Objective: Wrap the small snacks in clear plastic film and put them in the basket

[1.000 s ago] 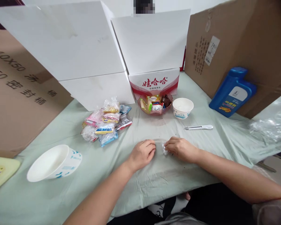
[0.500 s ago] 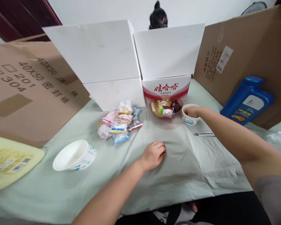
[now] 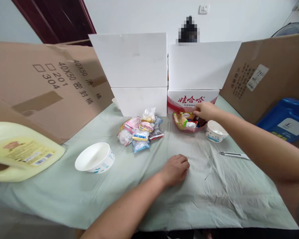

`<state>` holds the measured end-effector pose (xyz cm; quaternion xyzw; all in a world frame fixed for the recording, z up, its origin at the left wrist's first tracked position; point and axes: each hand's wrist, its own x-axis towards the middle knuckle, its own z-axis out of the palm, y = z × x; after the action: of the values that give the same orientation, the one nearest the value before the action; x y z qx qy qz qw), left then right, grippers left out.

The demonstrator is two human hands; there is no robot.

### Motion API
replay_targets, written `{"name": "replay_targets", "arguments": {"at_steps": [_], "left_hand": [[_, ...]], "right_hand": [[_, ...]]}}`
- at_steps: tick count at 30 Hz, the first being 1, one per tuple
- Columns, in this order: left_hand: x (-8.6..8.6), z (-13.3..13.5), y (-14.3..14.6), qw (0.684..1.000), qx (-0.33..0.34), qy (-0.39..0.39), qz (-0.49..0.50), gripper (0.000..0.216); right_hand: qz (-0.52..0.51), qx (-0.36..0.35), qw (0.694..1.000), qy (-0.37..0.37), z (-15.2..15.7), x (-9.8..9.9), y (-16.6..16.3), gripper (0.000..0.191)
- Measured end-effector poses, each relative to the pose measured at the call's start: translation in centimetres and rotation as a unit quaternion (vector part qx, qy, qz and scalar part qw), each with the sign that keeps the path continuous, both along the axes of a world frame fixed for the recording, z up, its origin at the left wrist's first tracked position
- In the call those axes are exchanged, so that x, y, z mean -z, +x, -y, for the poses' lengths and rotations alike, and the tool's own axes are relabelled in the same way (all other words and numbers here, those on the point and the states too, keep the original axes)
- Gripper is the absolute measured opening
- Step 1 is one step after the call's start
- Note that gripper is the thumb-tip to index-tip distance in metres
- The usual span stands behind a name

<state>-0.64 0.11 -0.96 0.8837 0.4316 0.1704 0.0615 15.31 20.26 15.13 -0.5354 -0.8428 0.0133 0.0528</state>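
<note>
My right hand [image 3: 206,111] is over the right side of a reddish see-through bowl [image 3: 175,125], its fingers pinched together; whatever they hold, if anything, is hidden. In the bowl lie several small wrapped snacks, among them a yellow packet [image 3: 186,115] and a white one [image 3: 191,124]. A white paper bowl [image 3: 216,132] with blue print stands just right of it, below my right wrist. My left hand [image 3: 176,168] rests on the cloth, fingers curled in and nothing visible in them. Beyond it to the left sits a pile of wrapped snack packets [image 3: 141,132].
Another paper bowl [image 3: 96,158] stands at left, near a pale yellow jug [image 3: 25,152]. A utility knife [image 3: 234,155] lies under my right forearm. White boxes [image 3: 137,63] stand at the back, cardboard [image 3: 74,83] at left, a blue bottle [image 3: 285,121] at right. A person's head shows behind.
My right hand has come up out of the right paper bowl and moved left over the reddish bowl. My left hand stays on the cloth. The camera view has shifted.
</note>
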Motion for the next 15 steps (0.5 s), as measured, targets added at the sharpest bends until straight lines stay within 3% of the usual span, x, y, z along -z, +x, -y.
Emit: {"name": "replay_targets", "arguments": {"at_steps": [2,5,10,15], "left_hand": [[0.0,0.1,-0.1,1.000,0.004,-0.008,-0.004,0.011],[0.1,0.1,-0.2,1.000,0.006,-0.015,-0.002,0.013],[0.1,0.0,-0.7,0.999,0.020,-0.026,0.026,0.011],[0.3,-0.2,-1.0,0.999,0.023,-0.037,0.025,0.011]], "right_hand": [[-0.062,-0.163,0.985,-0.005,1.8,0.0,-4.2,0.025],[-0.094,-0.317,0.944,-0.013,3.9,1.8,-10.9,0.041],[-0.118,-0.227,0.965,-0.051,3.4,5.4,-19.1,0.050],[-0.132,-0.186,0.972,-0.053,1.7,6.9,-20.6,0.043]]}}
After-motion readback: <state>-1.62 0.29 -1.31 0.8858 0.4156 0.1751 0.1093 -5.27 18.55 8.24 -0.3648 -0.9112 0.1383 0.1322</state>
